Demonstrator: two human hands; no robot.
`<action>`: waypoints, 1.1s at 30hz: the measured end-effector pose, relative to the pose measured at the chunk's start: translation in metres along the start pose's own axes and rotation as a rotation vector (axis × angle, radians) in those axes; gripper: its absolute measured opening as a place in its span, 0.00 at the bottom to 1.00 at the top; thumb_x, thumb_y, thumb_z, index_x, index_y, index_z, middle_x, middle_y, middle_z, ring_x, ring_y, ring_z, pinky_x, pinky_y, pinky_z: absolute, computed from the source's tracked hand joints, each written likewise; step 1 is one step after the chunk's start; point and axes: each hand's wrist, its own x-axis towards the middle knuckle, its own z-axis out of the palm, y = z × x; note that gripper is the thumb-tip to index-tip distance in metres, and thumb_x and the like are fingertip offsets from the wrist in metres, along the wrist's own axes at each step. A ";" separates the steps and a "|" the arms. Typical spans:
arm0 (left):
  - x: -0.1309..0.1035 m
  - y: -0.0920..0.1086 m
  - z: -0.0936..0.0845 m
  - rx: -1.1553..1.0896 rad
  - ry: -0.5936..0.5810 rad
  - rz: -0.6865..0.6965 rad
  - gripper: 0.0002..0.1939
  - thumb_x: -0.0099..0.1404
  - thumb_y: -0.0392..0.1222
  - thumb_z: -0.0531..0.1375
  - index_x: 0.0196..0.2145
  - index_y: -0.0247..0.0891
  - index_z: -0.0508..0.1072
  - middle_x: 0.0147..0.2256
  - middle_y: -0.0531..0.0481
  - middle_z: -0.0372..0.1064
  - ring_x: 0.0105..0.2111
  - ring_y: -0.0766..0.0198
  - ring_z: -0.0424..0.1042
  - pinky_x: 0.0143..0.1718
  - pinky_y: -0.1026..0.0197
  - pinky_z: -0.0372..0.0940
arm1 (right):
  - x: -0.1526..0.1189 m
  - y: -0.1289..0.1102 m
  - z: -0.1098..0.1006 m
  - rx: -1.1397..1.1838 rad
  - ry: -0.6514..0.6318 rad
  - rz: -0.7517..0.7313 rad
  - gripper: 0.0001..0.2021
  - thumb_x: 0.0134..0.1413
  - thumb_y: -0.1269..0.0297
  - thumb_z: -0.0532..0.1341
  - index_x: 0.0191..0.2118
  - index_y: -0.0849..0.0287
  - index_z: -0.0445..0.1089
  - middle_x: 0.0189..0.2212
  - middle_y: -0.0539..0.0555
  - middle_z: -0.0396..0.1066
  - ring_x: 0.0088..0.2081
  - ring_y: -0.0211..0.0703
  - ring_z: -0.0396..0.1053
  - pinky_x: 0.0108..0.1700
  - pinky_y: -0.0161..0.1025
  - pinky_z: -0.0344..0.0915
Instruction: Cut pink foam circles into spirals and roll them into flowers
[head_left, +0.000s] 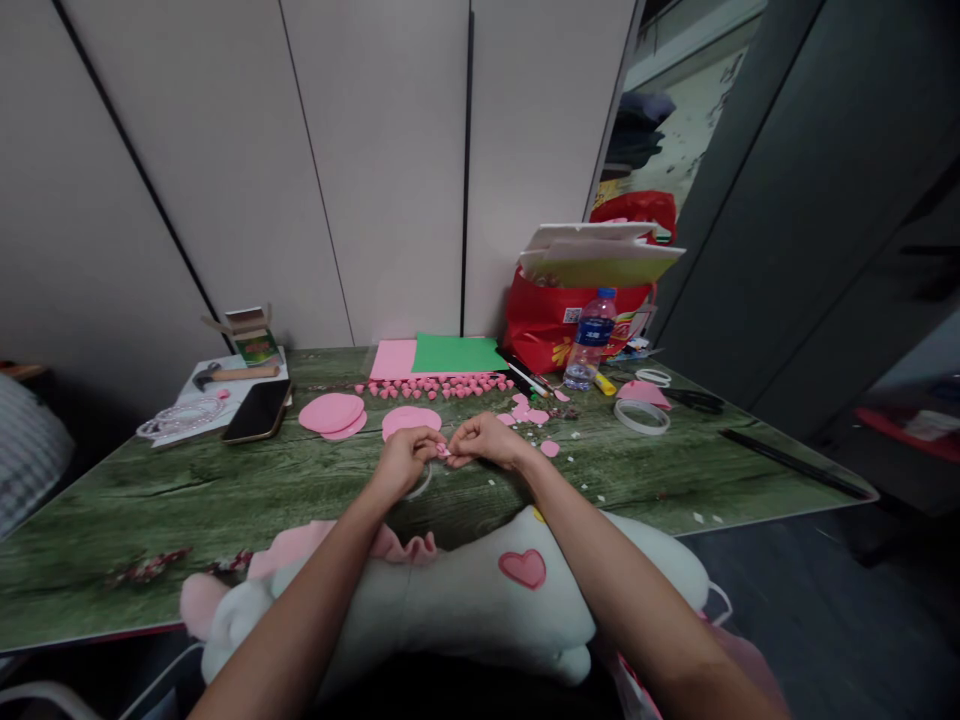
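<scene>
Over the middle of the table, my left hand [407, 457] and my right hand [484, 440] meet, fingers closed in a pinch. Between their fingertips is a small pink paper piece [443, 451]; its exact shape is too small to make out. Pink paper circles [412, 420] lie just behind my left hand, and a larger stack of pink circles [330, 414] is farther left. Part of a pale ring [421, 484] shows below my left hand. Beyond the hands stretch rows of small pink rolled paper pieces [435, 387]. Pink paper scraps [529, 412] lie beside my right hand.
Pink and green sheets [459, 354] lie at the back. A water bottle [590, 340] stands before a red bag [536, 320]. A tape roll [642, 416] and scissors [696, 400] lie right; a phone [258, 411] and hammer [236, 374] left. A plush toy [465, 600] covers the lap.
</scene>
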 end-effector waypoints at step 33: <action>0.004 -0.002 -0.003 0.007 0.164 0.036 0.07 0.46 0.32 0.56 0.26 0.32 0.72 0.21 0.50 0.69 0.23 0.65 0.68 0.28 0.65 0.62 | -0.001 -0.007 0.003 -0.115 0.171 -0.221 0.13 0.34 0.60 0.63 0.27 0.63 0.66 0.18 0.47 0.66 0.18 0.30 0.63 0.25 0.31 0.63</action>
